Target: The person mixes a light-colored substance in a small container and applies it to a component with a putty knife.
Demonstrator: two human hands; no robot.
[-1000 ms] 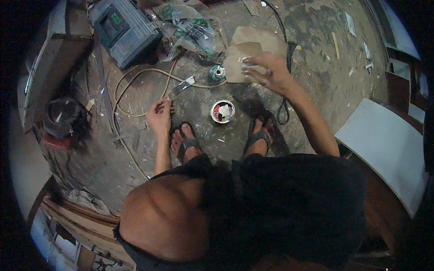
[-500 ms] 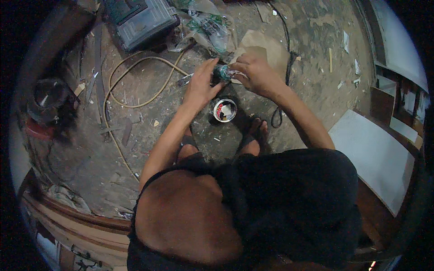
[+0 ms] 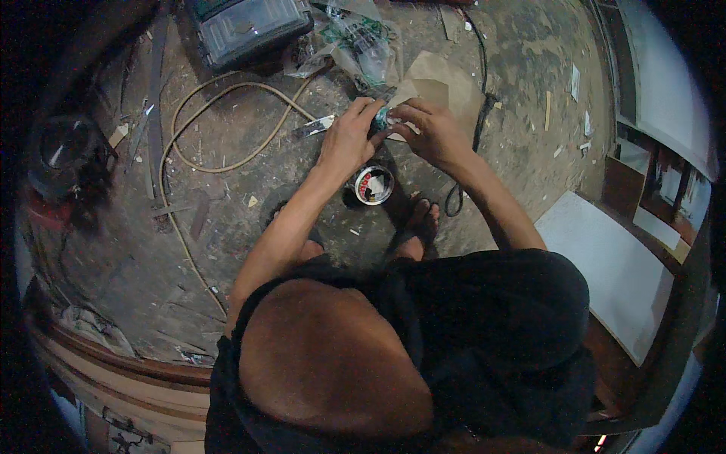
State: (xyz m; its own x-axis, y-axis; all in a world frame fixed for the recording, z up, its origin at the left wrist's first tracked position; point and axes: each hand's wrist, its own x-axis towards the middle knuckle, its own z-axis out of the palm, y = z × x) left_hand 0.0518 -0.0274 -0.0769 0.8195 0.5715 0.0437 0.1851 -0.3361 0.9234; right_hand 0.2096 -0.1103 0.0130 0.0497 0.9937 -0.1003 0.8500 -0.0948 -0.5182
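Observation:
My left hand (image 3: 349, 140) is wrapped round a small dark container with a green-and-white pattern (image 3: 382, 119), mostly hidden by the fingers. From the other side, my right hand (image 3: 432, 135) pinches at its whitish end, fingertips pressed together. Both hands are raised above the floor in front of my feet. Below them a round tin (image 3: 374, 186) with a pale, red and black top stands on the floor. Left of my left hand lies a flat, shiny metal-looking piece (image 3: 314, 126).
A tan hose or cable (image 3: 227, 168) loops across the littered floor. Farther off are a grey toolbox (image 3: 255, 32), a clear plastic bag (image 3: 363, 45), brown paper (image 3: 446, 79) and a black cord (image 3: 482, 68). A white board (image 3: 612, 261) lies at right, a dark red-based machine (image 3: 64, 170) at left.
My two hands have come closer together around the small container, covering more of it. The whole view has shifted slightly.

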